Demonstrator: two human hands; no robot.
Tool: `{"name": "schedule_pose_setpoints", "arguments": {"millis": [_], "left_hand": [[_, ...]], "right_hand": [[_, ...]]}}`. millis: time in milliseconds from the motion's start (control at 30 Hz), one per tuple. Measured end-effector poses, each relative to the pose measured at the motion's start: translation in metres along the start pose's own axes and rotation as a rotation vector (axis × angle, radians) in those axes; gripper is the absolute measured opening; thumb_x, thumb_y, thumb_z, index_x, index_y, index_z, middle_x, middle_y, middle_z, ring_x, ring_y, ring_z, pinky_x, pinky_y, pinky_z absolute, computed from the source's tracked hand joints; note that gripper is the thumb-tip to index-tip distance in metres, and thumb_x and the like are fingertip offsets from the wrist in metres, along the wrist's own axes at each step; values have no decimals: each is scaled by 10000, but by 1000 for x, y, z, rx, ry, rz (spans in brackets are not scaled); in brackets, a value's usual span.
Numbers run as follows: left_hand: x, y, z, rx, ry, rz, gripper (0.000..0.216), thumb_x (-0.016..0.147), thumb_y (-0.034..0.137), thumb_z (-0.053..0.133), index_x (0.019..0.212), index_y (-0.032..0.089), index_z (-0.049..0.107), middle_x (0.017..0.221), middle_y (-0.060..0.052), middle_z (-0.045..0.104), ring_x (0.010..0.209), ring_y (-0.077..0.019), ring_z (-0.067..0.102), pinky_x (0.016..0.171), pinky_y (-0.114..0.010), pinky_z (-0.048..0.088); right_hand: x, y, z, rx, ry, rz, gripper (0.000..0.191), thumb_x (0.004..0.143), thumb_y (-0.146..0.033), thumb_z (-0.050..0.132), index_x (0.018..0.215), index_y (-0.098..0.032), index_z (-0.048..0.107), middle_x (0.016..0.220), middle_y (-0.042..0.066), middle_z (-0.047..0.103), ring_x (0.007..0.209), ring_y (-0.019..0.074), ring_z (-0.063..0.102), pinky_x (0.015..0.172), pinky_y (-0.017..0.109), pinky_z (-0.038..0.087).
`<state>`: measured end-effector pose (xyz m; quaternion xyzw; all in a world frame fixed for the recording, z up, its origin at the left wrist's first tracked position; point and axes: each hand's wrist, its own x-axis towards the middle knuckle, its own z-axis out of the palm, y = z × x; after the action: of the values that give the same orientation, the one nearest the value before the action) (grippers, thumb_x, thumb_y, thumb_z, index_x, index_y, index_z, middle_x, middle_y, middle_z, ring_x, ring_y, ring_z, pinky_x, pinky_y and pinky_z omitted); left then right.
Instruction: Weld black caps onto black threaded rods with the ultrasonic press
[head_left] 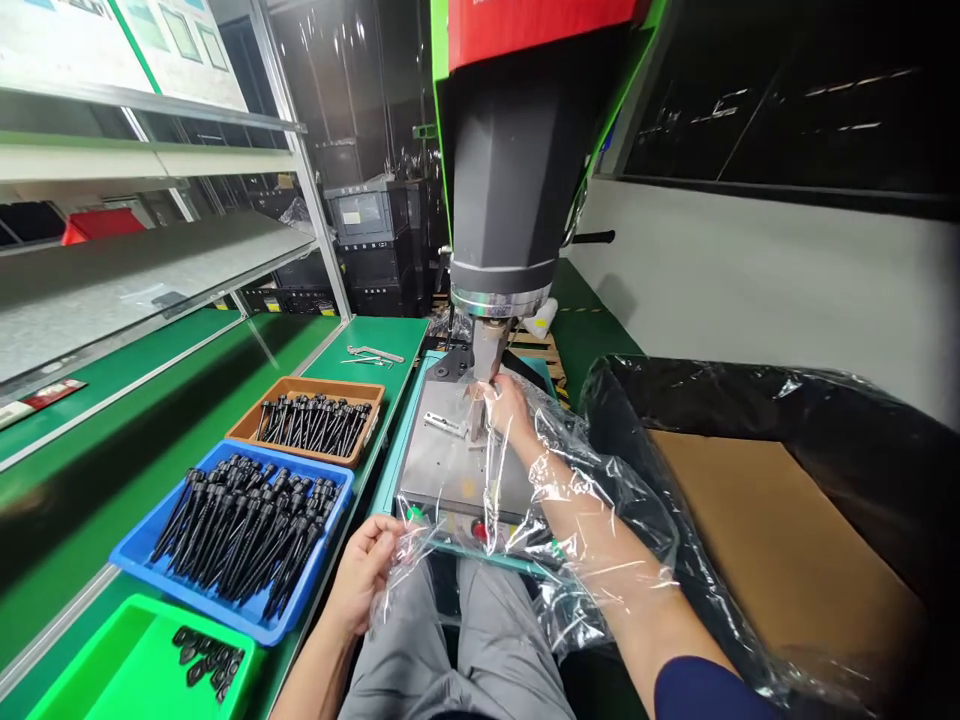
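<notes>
A large clear plastic bag (491, 490) stretches between my hands over a press-like machine. My left hand (365, 565) pinches the bag's edge at the front left corner of the machine's base. My right hand (510, 405) is raised beside the machine's metal tool (489, 345), fingers closed where the film gathers; the fingertips are partly hidden. Clear film covers my right forearm. On the grey metal base plate (442, 470) lies a small silvery metal bracket (445, 425). A red button (480, 530) shows through the plastic on the front panel.
At left stand an orange tray (247, 425) and a blue tray (124, 555), both with black rod-like parts, and a green tray (112, 660) with small black pieces. Wrenches (375, 353) lie behind. A black-lined box (615, 380) with cardboard (780, 540) stands right.
</notes>
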<state>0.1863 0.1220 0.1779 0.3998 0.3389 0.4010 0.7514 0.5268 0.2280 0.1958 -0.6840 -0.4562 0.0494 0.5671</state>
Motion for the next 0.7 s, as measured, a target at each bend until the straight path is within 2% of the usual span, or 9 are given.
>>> {"name": "schedule_pose_setpoints", "arguments": {"millis": [100, 167, 233, 333, 400, 467, 533, 600, 700], "left_hand": [[3, -2, -5, -4, 37, 0, 391, 665, 446, 872, 900, 181, 707, 918, -55, 751, 712, -133, 650, 658, -225, 480], [7, -5, -9, 17, 63, -14, 410, 637, 445, 886, 890, 164, 728, 936, -75, 764, 736, -148, 670, 673, -233, 499], [11, -10, -13, 44, 95, -39, 423, 617, 434, 894, 889, 146, 746, 958, -98, 771, 737, -158, 682, 687, -249, 517], [19, -22, -20, 47, 108, -73, 459, 603, 398, 899, 963, 148, 762, 1046, -123, 771, 805, -187, 711, 742, -283, 545], [25, -32, -22, 20, 97, -81, 485, 605, 399, 894, 1005, 157, 764, 1109, -135, 762, 927, -226, 721, 824, -317, 552], [31, -41, -23, -1, 103, -74, 489, 622, 422, 879, 1018, 157, 767, 1139, -143, 756, 1019, -255, 712, 898, -351, 543], [36, -49, -22, 2, 116, -57, 487, 647, 443, 859, 1027, 151, 768, 1156, -149, 751, 1060, -268, 704, 951, -378, 528], [39, -54, -21, 31, 128, -42, 492, 656, 447, 854, 1037, 148, 767, 1159, -152, 749, 1080, -278, 701, 985, -399, 515], [43, -59, -19, 79, 137, -34, 512, 643, 469, 862, 1041, 160, 769, 1141, -147, 756, 1090, -298, 699, 988, -424, 517]], "right_hand": [[-39, 6, -18, 122, 13, 106, 377, 789, -493, 637, 1022, -202, 580, 1020, 123, 660, 1021, 308, 595, 924, 458, 446], [-85, 15, -33, 259, -5, 229, 445, 773, -541, 670, 1050, -215, 551, 948, 75, 659, 911, 256, 627, 823, 392, 493], [-143, 24, -51, 439, -60, 411, 468, 779, -591, 668, 1046, -229, 536, 761, -4, 605, 685, 183, 609, 631, 301, 497], [-231, 31, -76, 598, -167, 657, 498, 736, -648, 707, 948, -213, 590, 588, -49, 490, 455, 126, 469, 364, 195, 294], [-280, 30, -91, 730, -188, 805, 535, 688, -675, 747, 914, -205, 629, 662, 11, 586, 514, 145, 542, 325, 159, 215], [-319, 27, -104, 993, -165, 1007, 618, 638, -731, 763, 951, -206, 671, 915, 110, 699, 741, 214, 672, 318, 130, 193], [-346, 21, -114, 1186, -130, 1156, 745, 602, -817, 730, 1024, -203, 699, 1148, 177, 688, 997, 307, 686, 319, 115, 186], [-363, 15, -120, 1223, -88, 1201, 894, 539, -900, 682, 1086, -192, 704, 1214, 214, 663, 1115, 378, 648, 321, 115, 195], [-374, 7, -123, 1068, -10, 1208, 900, 461, -826, 796, 1104, -206, 685, 1094, 178, 694, 1009, 367, 692, 328, 125, 213]]}}
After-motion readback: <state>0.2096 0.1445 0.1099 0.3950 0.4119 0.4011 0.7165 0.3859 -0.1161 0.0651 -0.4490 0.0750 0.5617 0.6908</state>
